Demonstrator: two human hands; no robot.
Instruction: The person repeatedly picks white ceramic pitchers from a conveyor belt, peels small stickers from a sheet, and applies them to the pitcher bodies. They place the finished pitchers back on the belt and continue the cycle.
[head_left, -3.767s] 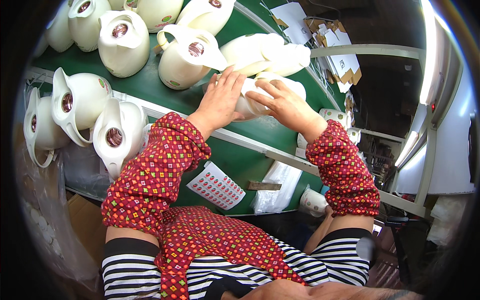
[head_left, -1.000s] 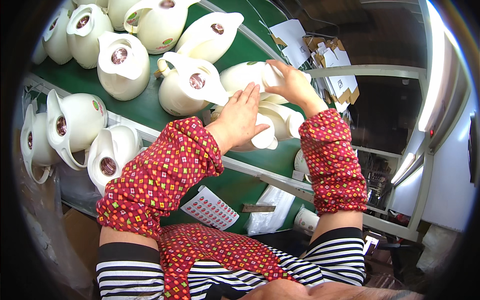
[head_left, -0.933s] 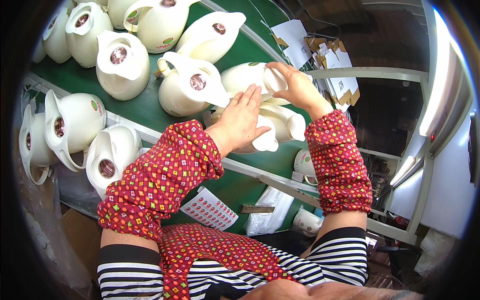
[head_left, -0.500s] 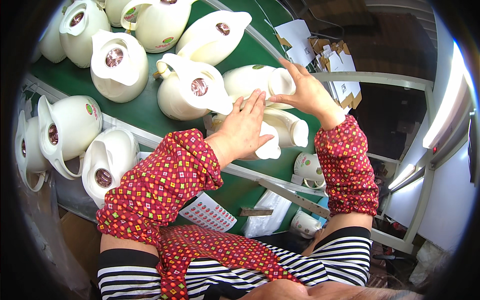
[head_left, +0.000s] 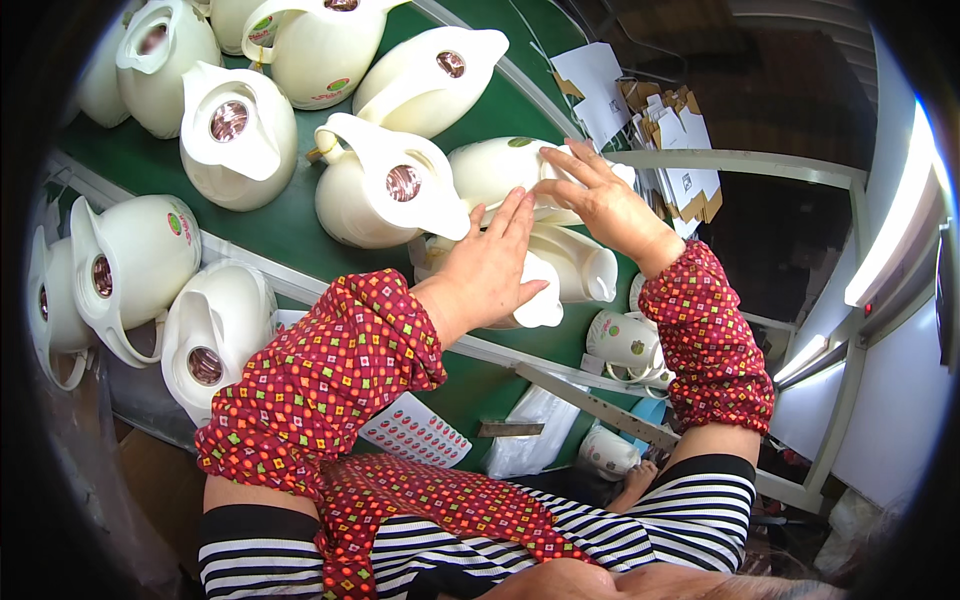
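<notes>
My left hand (head_left: 484,262) lies with its fingers stretched across the cream jugs in the middle, its thumb apart, over a jug with a pale spout (head_left: 541,292). Beyond it, a cream vacuum jug (head_left: 490,172) lies on its side, and the spread, slightly bent fingers of my right hand (head_left: 606,200) rest over its neck end. A second lying jug (head_left: 585,262) shows its spout beneath that hand. Left of my hands, an upright lidless jug (head_left: 372,200) shows its shiny pinkish liner. The undersides of my fingers are hidden.
More cream jugs (head_left: 238,140) stand on the green belt (head_left: 135,160), others (head_left: 150,255) at the near left. A sticker sheet (head_left: 416,430), a metal bar (head_left: 595,405) and cartons (head_left: 685,160) are nearby. Another person's hand (head_left: 637,483) is by a white jug (head_left: 608,452) at the lower right.
My right hand has come down over the lying jug's neck, its thumb and fingers closer together. That jug's mouth end now looks turned. Another jug has come into view at the right.
</notes>
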